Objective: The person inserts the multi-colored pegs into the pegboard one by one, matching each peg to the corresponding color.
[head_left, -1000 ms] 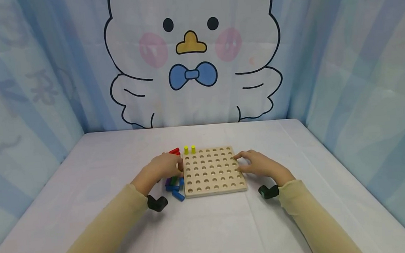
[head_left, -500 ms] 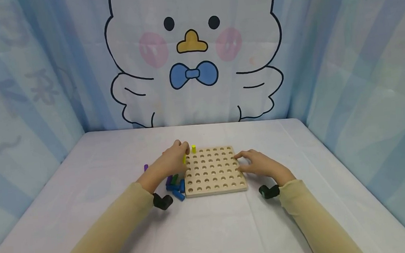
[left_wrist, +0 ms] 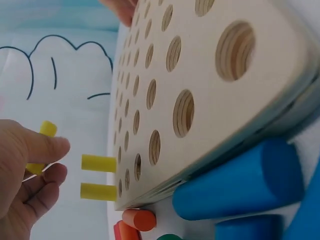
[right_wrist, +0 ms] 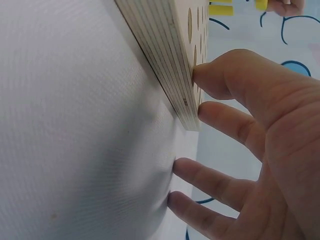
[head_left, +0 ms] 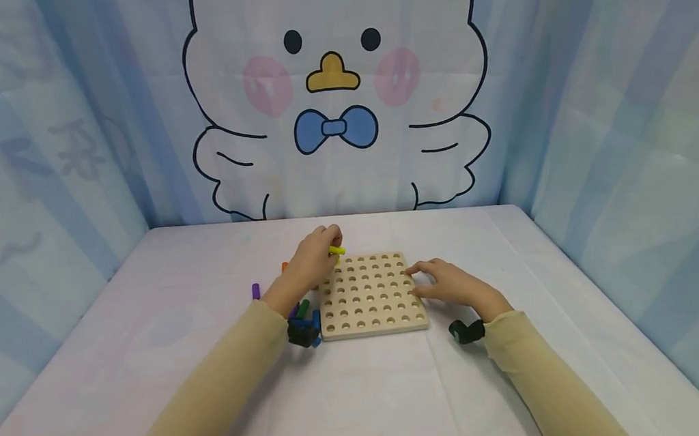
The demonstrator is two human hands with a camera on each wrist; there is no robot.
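A pale wooden board [head_left: 376, 333] with rows of round holes lies on the table. My left hand [head_left: 312, 260] pinches a yellow peg [left_wrist: 48, 128] between thumb and fingers, above the board's far left corner. In the left wrist view, two more yellow pegs, an upper one [left_wrist: 98, 163] and a lower one [left_wrist: 98, 191], stand in holes along the far edge. My right hand [head_left: 450, 284] touches the board's right side with thumb and forefinger tips. Its other fingers are spread, two tips reaching down to the tablecloth in the right wrist view.
Left of the board lie loose pegs: blue [left_wrist: 235, 182], orange [left_wrist: 140, 220], green [head_left: 303, 308] and, farther out, purple [head_left: 256, 291]. My left wrist and its black camera [head_left: 303, 333] partly cover this pile. A printed curtain [head_left: 340, 177] stands behind the table.
My left hand has moved from the loose pegs beside the board up and right to its far left corner, bringing a yellow peg. My right hand has stayed at the board's right side.
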